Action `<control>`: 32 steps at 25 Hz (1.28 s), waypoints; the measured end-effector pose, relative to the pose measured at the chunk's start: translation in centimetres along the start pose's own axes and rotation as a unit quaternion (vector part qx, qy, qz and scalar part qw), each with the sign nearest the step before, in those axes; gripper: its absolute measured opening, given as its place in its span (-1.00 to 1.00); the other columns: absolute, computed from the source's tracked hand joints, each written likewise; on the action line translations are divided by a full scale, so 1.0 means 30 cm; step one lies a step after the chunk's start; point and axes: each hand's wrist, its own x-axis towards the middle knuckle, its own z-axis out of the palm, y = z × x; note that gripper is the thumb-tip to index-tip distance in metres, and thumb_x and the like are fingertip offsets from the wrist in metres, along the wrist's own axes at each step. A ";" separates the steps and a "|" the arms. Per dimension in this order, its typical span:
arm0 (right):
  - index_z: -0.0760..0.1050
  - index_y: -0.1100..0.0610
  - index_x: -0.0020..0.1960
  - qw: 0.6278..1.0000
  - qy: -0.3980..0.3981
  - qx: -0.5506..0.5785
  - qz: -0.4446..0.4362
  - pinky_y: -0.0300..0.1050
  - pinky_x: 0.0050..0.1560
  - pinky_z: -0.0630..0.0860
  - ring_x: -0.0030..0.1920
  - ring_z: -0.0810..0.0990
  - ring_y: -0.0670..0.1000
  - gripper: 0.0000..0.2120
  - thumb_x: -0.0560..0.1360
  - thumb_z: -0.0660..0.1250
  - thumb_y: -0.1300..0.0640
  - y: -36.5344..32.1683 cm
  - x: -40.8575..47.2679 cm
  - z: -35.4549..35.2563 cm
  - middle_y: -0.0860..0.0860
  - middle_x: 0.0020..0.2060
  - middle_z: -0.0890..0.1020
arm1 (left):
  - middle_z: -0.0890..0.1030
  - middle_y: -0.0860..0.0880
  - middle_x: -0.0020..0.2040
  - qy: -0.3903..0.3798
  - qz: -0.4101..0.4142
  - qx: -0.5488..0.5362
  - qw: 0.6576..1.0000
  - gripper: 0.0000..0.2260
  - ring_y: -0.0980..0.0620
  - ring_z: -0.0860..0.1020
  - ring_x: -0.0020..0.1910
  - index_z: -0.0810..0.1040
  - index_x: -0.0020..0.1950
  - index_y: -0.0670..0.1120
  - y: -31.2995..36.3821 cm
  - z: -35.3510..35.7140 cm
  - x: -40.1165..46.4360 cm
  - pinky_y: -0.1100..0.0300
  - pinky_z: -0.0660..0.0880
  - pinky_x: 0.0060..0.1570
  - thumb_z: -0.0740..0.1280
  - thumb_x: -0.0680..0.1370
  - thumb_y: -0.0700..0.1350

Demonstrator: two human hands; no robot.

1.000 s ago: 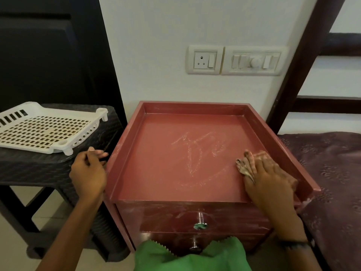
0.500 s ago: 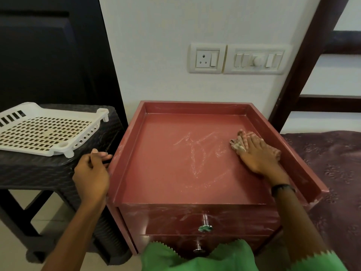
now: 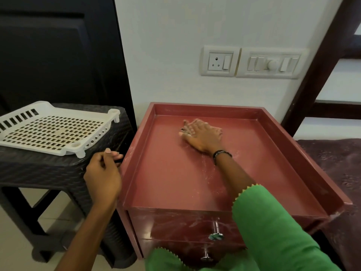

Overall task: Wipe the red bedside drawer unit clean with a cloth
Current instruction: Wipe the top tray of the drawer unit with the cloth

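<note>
Right hand (image 3: 201, 136) presses cloth (image 3: 215, 130), seemingly bunched, on drawer unit (image 3: 172, 173).

Right hand (image 3: 201, 136) flat; left hand (image 3: 103, 173) seemingly curled.

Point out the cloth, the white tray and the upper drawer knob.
cloth (image 3: 215, 130), head view, edge showing beside the right hand.
white tray (image 3: 48, 132), head view, middle of its slotted floor.
upper drawer knob (image 3: 215, 236), head view, its round metal head.

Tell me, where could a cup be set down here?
The red tray top is bare near its front rim and along its left rim. Its back middle is taken by the right hand. The black stool is crowded by the white rack.
</note>
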 end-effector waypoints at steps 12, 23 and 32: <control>0.13 0.00 0.53 0.983 0.026 -0.006 -0.183 0.02 0.55 -0.06 0.55 0.04 0.06 -0.41 0.60 -0.04 -0.27 -0.241 -0.314 0.014 -0.01 0.55 0.11 | 0.65 -0.04 -0.03 -0.006 -0.008 0.030 0.999 -0.72 -0.03 0.62 -0.03 0.55 0.01 -0.11 0.023 -0.009 -0.011 -0.03 0.53 0.13 0.14 0.66 0.04; 0.09 -0.04 0.52 0.987 0.070 -0.054 0.133 0.18 0.50 0.09 0.52 0.15 0.12 -0.03 0.32 -0.50 -0.49 0.397 -0.135 -0.017 0.04 0.52 0.19 | 0.63 0.00 -0.08 0.000 -0.006 0.052 0.999 -0.71 -0.05 0.61 -0.04 0.54 -0.02 -0.11 0.032 -0.015 -0.019 -0.07 0.52 0.14 0.13 0.67 0.04; 0.13 0.01 0.53 0.972 0.087 -0.019 0.219 0.16 0.52 -0.03 0.53 0.06 0.20 -0.32 0.53 -0.02 -0.35 0.279 -0.397 -0.060 0.13 0.54 0.11 | 0.64 0.00 -0.06 -0.008 -0.030 0.030 0.999 -0.71 -0.06 0.62 0.02 0.55 -0.01 -0.09 0.022 -0.001 -0.010 -0.14 0.51 0.19 0.12 0.67 0.03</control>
